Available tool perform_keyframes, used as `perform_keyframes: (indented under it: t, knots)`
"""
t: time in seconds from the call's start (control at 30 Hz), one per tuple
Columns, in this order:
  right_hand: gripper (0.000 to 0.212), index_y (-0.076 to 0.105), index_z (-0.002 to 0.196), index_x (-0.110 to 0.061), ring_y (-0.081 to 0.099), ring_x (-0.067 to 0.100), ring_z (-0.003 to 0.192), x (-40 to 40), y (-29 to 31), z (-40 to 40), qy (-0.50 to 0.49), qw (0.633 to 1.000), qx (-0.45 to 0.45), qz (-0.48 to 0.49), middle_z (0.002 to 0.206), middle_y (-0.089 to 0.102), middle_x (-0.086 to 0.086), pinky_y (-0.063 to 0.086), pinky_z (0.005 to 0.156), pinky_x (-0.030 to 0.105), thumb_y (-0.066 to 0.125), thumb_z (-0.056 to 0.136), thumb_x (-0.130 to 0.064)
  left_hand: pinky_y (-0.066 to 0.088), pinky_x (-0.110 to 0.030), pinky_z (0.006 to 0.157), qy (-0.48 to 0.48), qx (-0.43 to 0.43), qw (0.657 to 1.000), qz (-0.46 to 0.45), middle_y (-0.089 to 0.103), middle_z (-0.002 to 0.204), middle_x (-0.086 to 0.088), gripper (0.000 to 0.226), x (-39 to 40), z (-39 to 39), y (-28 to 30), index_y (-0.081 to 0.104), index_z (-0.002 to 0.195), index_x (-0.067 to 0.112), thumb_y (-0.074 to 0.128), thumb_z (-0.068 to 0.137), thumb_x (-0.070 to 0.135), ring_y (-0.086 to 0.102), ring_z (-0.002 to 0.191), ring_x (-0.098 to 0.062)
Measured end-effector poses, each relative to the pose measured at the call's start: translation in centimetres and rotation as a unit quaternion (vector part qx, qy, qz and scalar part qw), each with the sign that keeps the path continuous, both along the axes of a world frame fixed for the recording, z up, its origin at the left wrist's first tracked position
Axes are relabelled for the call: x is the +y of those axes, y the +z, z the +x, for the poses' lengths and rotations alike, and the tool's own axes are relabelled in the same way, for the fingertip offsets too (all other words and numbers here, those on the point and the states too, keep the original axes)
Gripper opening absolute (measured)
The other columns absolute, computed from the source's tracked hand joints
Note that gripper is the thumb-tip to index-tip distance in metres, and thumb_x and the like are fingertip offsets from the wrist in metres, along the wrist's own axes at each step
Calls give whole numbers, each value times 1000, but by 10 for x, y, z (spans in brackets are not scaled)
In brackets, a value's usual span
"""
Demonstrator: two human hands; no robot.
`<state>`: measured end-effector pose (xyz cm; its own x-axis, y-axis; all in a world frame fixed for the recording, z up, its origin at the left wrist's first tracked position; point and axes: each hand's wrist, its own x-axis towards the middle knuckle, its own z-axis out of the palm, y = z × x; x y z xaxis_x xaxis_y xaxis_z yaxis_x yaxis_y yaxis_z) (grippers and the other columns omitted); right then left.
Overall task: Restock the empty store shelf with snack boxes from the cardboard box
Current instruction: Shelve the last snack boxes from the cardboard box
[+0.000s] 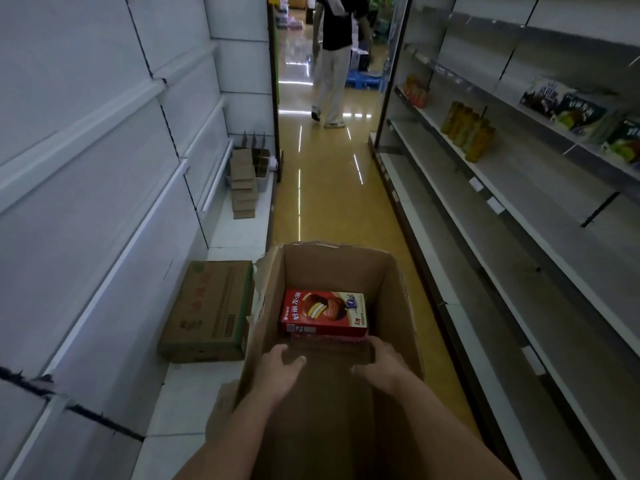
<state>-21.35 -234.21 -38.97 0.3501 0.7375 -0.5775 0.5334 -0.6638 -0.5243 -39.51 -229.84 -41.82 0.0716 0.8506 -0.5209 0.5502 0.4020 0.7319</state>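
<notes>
— Red snack box (323, 312) lies flat on the bottom of the cardboard box (398, 282), toward its far wall, with a paler pink box (329, 339) partly under it at the near edge. What's the step?

— Reaching in, I'd judge. Both hands are down inside the carton. The left hand (278, 370) hangs with fingers spread and relaxed, holding nothing. The right hand (382, 363) has its fingers bent toward the near edge of the boxes, but whether that grip has closed on anything I cannot tell.

— How to do it well?

— Take the red box by its two short ends, one hand each side, lift it straight up past the torn left wall, then turn right — the shelf (519, 216) there has bare runs beside the yellow packs (467, 131) and the dark snack boxes (568, 105) above.

— What stays unclear from this one head view?

— How many boxes sit beneath the red one — the pink one shows only a strip. The right fingertips merge with shadow. A closed brown carton (207, 310) sits left on the low ledge, contents unseen. A person (334, 60) stands down the aisle, cut off at the top.
</notes>
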Motion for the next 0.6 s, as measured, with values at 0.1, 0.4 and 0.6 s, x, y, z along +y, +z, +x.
perform_keyframes:
  t: [0.1, 0.4, 0.6]
  knots:
    - [80, 23, 149, -27, 29, 26, 140, 25, -14, 9, 3, 1000, -13, -15, 154, 26, 3, 32, 112, 45, 69, 83, -28, 35, -46, 110, -1, 5, 1000, -5, 29, 153, -7, 61, 25, 5, -16, 31, 146, 21, 59, 92, 29, 33, 138, -29]
    - [80, 22, 150, -22, 25, 29, 140, 96, -80, 52, 34, 997, -46, -52, 154, 25, 7, 29, 114, 44, 67, 85, -31, 31, -44, 112, 7, 21, 1000, -12, 25, 154, -10, 71, 98, 33, -80, 24, 149, 18, 61, 90, 31, 28, 140, -30]
    - [68, 33, 144, -22, 37, 27, 133, 139, -131, 72, 12, 998, -32, -55, 146, 36, 8, 36, 109, 44, 66, 85, -30, 31, -45, 110, 35, 31, 999, -5, 30, 150, -14, 69, 142, 54, -126, 28, 148, 14, 60, 90, 35, 34, 136, -32]
